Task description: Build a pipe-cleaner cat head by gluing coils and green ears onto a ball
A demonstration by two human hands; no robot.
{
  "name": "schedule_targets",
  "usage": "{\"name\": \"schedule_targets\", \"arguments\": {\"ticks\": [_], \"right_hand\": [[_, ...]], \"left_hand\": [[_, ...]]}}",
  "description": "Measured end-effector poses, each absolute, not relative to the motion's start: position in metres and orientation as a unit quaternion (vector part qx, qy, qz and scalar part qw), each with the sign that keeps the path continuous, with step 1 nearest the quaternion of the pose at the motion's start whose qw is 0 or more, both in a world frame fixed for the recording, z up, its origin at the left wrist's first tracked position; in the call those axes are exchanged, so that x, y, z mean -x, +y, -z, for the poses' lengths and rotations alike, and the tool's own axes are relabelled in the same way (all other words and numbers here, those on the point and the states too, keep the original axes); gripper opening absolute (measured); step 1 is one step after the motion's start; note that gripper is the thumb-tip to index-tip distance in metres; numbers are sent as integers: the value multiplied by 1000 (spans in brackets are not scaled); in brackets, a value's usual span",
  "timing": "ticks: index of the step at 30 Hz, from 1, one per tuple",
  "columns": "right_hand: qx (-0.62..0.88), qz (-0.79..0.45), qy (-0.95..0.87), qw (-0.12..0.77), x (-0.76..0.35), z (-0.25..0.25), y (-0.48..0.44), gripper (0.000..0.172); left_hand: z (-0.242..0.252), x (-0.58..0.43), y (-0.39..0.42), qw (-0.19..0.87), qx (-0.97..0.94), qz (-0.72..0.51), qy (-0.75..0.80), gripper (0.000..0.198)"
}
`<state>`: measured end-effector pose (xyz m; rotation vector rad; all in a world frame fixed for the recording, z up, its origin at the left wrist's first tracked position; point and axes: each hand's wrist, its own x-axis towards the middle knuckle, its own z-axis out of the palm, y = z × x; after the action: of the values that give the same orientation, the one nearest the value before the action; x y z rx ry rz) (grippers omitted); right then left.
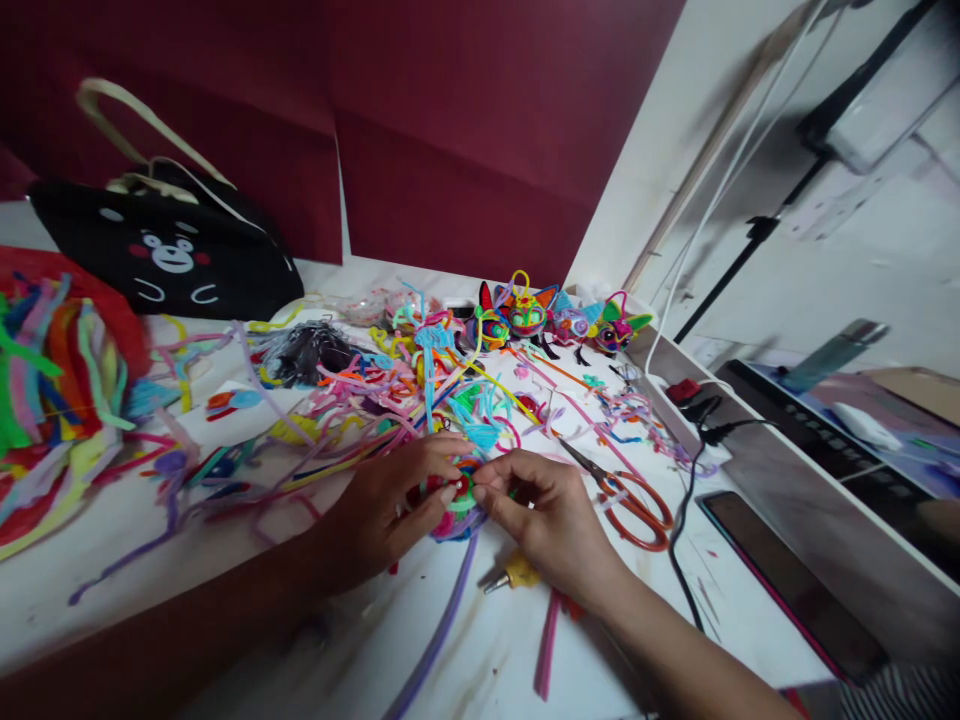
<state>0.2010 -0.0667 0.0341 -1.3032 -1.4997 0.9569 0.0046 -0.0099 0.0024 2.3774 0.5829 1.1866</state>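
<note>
Between both hands is a small round ornament (450, 526) of colourful pipe cleaners, with red, green, pink and blue parts showing. My left hand (397, 500) grips its left side, thumb and fingers pressed near a small whitish bead-like spot. From the right, my right hand (551, 515) pinches its edge; whether a small piece sits between those fingertips is hidden. A purple pipe cleaner (442, 635) hangs from below the ornament toward me. Just under my right hand lies a yellow piece with a metal tip (517, 573). Orange-handled scissors (634, 508) rest right of that hand.
Loose pipe cleaners (360, 385) cover the table's middle. Several finished animal-face ornaments (529, 318) stand at the back. A black bag (169, 255) and a pipe-cleaner bundle (64, 370) are at left. A phone (795, 585) and black cable (679, 540) lie at right.
</note>
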Motion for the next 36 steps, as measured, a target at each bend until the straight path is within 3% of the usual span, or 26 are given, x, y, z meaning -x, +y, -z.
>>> {"name": "schedule_targets", "arguments": {"ticks": [10,18,21,31,36], "right_hand": [[559,-283,-668,401,-198,-40,-71,9],[530,-174,-714,423,-198,-29,-82,8],[542,-163,-712,416,-199,-26,-84,17],[555,-339,-640,411,-199,-35,-77,25],[557,-358,-628,410,-199,-32,-75,23]], "left_hand": [[5,-5,-8,182,-861,-442,173,21],[9,-5,-8,150,-868,-450,145,27],[10,-5,-9,140,-871,-449,143,28],[14,-7,-8,127,-867,-465,127,27],[14,-6,-9,138,-861,-469,141,28]]}}
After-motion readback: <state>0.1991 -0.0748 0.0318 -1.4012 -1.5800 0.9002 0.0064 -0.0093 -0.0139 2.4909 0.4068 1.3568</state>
